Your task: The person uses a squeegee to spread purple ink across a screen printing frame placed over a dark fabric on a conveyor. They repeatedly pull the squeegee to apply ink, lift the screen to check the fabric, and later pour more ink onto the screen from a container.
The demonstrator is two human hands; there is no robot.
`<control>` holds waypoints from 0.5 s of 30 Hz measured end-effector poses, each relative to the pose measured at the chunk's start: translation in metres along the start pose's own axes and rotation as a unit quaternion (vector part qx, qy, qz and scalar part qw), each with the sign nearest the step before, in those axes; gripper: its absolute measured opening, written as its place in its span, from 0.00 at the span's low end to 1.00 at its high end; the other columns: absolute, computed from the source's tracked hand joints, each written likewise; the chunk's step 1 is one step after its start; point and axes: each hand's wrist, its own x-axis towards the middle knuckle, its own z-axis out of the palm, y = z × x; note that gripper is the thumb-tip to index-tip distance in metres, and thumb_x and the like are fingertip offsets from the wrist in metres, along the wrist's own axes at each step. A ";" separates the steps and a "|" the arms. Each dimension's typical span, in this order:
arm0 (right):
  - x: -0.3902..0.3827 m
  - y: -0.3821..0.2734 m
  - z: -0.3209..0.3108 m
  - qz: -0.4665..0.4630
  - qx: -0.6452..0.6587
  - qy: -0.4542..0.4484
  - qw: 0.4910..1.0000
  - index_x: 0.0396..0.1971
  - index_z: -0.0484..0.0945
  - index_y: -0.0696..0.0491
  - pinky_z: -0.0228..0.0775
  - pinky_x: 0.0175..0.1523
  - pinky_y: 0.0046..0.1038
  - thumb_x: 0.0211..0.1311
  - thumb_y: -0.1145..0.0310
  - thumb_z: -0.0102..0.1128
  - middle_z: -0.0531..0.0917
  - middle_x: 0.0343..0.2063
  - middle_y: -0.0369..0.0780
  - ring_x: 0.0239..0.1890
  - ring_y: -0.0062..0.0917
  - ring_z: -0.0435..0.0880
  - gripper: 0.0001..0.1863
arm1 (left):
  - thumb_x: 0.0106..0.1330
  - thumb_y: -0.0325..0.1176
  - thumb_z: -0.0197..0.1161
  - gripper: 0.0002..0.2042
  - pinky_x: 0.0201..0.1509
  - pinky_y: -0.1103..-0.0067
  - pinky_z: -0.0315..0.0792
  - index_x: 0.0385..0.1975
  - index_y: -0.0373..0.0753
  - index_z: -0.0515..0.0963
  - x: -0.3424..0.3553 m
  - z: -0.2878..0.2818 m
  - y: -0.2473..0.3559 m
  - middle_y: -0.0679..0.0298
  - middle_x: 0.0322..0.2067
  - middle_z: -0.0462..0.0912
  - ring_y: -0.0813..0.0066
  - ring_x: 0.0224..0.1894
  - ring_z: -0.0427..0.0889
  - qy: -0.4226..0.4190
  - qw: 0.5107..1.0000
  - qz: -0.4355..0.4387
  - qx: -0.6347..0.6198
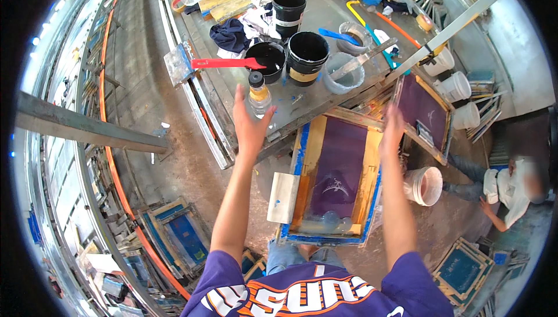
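My left hand point(250, 131) is at the table's near edge, thumb and fingers spread apart around a small clear bottle point(260, 103) with a black cap and yellowish label. I cannot make out any firm grip on it. My right hand point(392, 134), slightly blurred, is stretched upward beside the upper right corner of a screen-printing frame point(372, 180); whether it touches the frame is unclear. That frame has purple mesh with a small pale design and blue tape along its edges. It leans below the table edge, before my legs.
On the table point(290, 116) stand black ink tubs point(306, 55), a red spatula point(224, 63) and a cloudy plastic tub point(344, 78). Another purple screen point(423, 107) stands right, near a white bucket point(423, 186). A person point(514, 192) is at far right. A metal post point(87, 122) crosses left.
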 end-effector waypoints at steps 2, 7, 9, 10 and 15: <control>-0.084 0.008 -0.019 0.023 -0.022 -0.026 0.999 0.53 0.79 0.56 0.70 0.50 0.18 0.72 0.60 0.62 0.82 0.43 0.32 0.45 0.14 0.79 0.18 | 0.57 0.34 0.77 0.33 0.56 0.69 0.74 0.62 0.35 0.70 0.000 0.000 -0.002 0.53 0.53 0.82 0.65 0.55 0.81 -0.044 0.999 -0.011 0.010; -0.190 -0.024 -0.035 -0.051 -0.182 -0.208 0.960 0.59 0.76 0.53 0.73 0.51 0.25 0.59 0.70 0.71 0.82 0.49 0.37 0.47 0.21 0.79 0.26 | 0.54 0.34 0.79 0.32 0.51 0.71 0.77 0.59 0.36 0.73 -0.055 -0.010 0.057 0.54 0.46 0.86 0.66 0.48 0.85 -0.166 0.977 -0.101 -0.089; -0.201 -0.045 -0.025 -0.178 -0.230 -0.269 0.918 0.68 0.66 0.52 0.69 0.64 0.35 0.51 0.67 0.78 0.73 0.62 0.46 0.63 0.39 0.74 0.43 | 0.53 0.32 0.79 0.30 0.49 0.76 0.78 0.57 0.36 0.76 -0.096 -0.016 0.094 0.59 0.45 0.87 0.74 0.46 0.86 -0.208 0.963 -0.130 -0.115; -0.205 -0.054 -0.024 -0.211 -0.242 -0.292 0.901 0.72 0.59 0.50 0.65 0.68 0.40 0.48 0.65 0.80 0.69 0.66 0.48 0.66 0.45 0.70 0.51 | 0.54 0.31 0.79 0.29 0.49 0.77 0.78 0.56 0.36 0.75 -0.117 -0.014 0.105 0.60 0.45 0.87 0.75 0.46 0.85 -0.243 0.950 -0.138 -0.139; -0.236 -0.066 -0.075 -0.138 -0.255 -0.346 0.892 0.71 0.58 0.47 0.76 0.55 0.39 0.49 0.67 0.78 0.78 0.55 0.51 0.52 0.46 0.82 0.49 | 0.57 0.29 0.76 0.26 0.51 0.78 0.78 0.55 0.33 0.74 -0.224 -0.009 0.163 0.63 0.49 0.82 0.76 0.47 0.83 -0.343 0.856 -0.251 -0.295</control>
